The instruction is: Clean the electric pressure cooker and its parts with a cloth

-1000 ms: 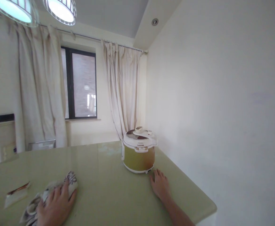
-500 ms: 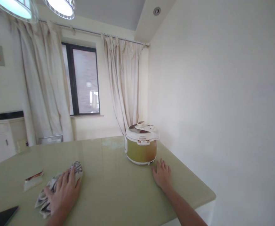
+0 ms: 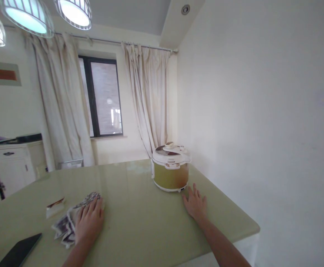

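Observation:
My left hand [image 3: 90, 219] rests over a crumpled patterned cloth [image 3: 67, 223], its fingers close together and bent down over the fabric, which lies on the pale green tabletop [image 3: 139, 222]. Part of the cloth is hidden under the palm. To the right, my right hand [image 3: 196, 204] lies on the tabletop with fingers apart and nothing in it. Just beyond its fingertips stands an electric pressure cooker [image 3: 170, 170] with a white lid and a green-gold body. Fingers and cooker look very near each other; I cannot tell whether they touch.
A small clear packet [image 3: 55, 208] lies left of the cloth. Nearer me is a dark flat tablet-like thing [image 3: 20, 250]. A white wall [image 3: 261, 129] runs along the right side. Behind the table hang curtains [image 3: 150, 92], and a white cabinet [image 3: 14, 159] stands at the left.
The view has turned left, bringing the dark flat thing into sight. My left hand's fingers have drawn closer together on the cloth. My right hand stays beside the cooker, its fingers slightly more spread.

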`<state>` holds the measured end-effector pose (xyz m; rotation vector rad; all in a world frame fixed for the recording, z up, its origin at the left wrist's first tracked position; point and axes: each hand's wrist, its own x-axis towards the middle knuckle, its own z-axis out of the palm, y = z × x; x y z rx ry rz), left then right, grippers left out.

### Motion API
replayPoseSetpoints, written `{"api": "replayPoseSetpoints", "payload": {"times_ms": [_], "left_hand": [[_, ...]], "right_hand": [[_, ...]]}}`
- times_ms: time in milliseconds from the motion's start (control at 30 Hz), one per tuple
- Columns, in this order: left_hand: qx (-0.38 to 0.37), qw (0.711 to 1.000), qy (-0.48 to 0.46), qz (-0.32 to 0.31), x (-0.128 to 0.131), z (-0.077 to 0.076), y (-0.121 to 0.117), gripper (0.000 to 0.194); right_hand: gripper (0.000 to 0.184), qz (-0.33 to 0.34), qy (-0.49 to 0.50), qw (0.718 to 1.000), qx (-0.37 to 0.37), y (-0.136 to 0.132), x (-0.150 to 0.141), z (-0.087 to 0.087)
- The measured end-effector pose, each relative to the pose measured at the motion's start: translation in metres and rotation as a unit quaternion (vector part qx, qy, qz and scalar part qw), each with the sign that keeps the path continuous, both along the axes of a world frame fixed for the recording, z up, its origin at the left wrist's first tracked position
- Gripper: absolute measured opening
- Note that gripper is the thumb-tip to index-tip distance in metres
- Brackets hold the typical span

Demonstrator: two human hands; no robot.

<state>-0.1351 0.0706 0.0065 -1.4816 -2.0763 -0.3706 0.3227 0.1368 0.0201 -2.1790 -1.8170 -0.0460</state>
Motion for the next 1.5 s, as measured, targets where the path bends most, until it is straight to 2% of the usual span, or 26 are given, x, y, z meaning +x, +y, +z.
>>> {"api": "replayPoseSetpoints", "payload": {"times_ms": [200,533,600,667,733,767,800,833,867,967,1000,1033,1100,1133,1167,1200,1367,1500], "left_hand": [[-0.020,1.000,-0.003,0.020,0.006,0.006,-0.005,0.055],[-0.020,1.000,-0.007,0.009,0.003,0.007,-0.006,0.054],[-0.052,0.999,-0.007,0.001,0.006,0.014,-0.004,0.051],[-0.067,0.997,-0.016,-0.015,0.018,0.029,0.001,0.046],[-0.038,0.995,-0.073,-0.052,0.046,0.049,0.011,0.042],[-0.009,0.988,-0.133,-0.082,0.065,0.061,0.018,0.043],[0.005,0.965,-0.226,-0.135,0.087,0.073,0.025,0.043],[-0.002,0.918,-0.346,-0.195,0.112,0.084,0.033,0.041],[-0.021,0.849,-0.470,-0.242,0.138,0.094,0.041,0.039],[-0.069,0.771,-0.562,-0.291,0.210,0.119,0.060,0.046],[-0.087,0.728,-0.610,-0.300,0.230,0.126,0.065,0.055],[-0.107,0.653,-0.690,-0.294,0.248,0.132,0.069,0.059],[-0.123,0.521,-0.802,-0.266,0.274,0.143,0.075,0.064],[-0.121,0.472,-0.837,-0.249,0.283,0.148,0.079,0.064],[-0.112,0.446,-0.856,-0.238,0.290,0.151,0.082,0.062],[-0.102,0.433,-0.865,-0.232,0.296,0.154,0.086,0.059],[-0.051,0.409,-0.881,-0.230,0.313,0.156,0.100,0.030],[-0.004,0.384,-0.893,-0.235,0.322,0.155,0.100,0.029]], "right_hand": [[0.067,-0.003,0.007,1.000,0.002,0.002,0.001,-0.003],[0.067,0.002,0.018,1.000,-0.006,-0.002,-0.002,0.002],[0.068,0.002,0.023,1.000,-0.011,-0.003,-0.003,0.003],[0.069,0.002,0.026,1.000,-0.008,-0.002,-0.004,0.002],[0.070,0.001,0.026,1.000,0.002,-0.002,-0.005,0.001],[0.070,0.001,0.024,1.000,0.008,-0.001,-0.005,0.000],[0.069,0.002,0.022,1.000,0.012,-0.001,-0.004,-0.001],[0.068,0.005,0.019,1.000,0.015,-0.001,-0.004,-0.002],[0.066,0.008,0.017,1.000,0.015,-0.001,-0.004,-0.003],[0.064,0.016,0.012,1.000,0.014,0.000,-0.002,-0.006],[0.065,0.016,0.012,1.000,0.014,0.000,-0.002,-0.006],[0.065,0.015,0.012,1.000,0.013,0.000,-0.002,-0.007],[0.065,0.014,0.013,1.000,0.011,0.000,-0.002,-0.006],[0.065,0.014,0.012,1.000,0.011,0.000,-0.002,-0.006],[0.064,0.014,0.011,1.000,0.014,0.000,-0.002,-0.006],[0.064,0.013,0.010,1.000,0.016,0.000,-0.003,-0.005],[0.064,0.013,0.012,1.000,0.012,0.002,-0.004,-0.006],[0.064,0.013,0.010,1.000,0.016,0.004,-0.004,-0.008]]}}
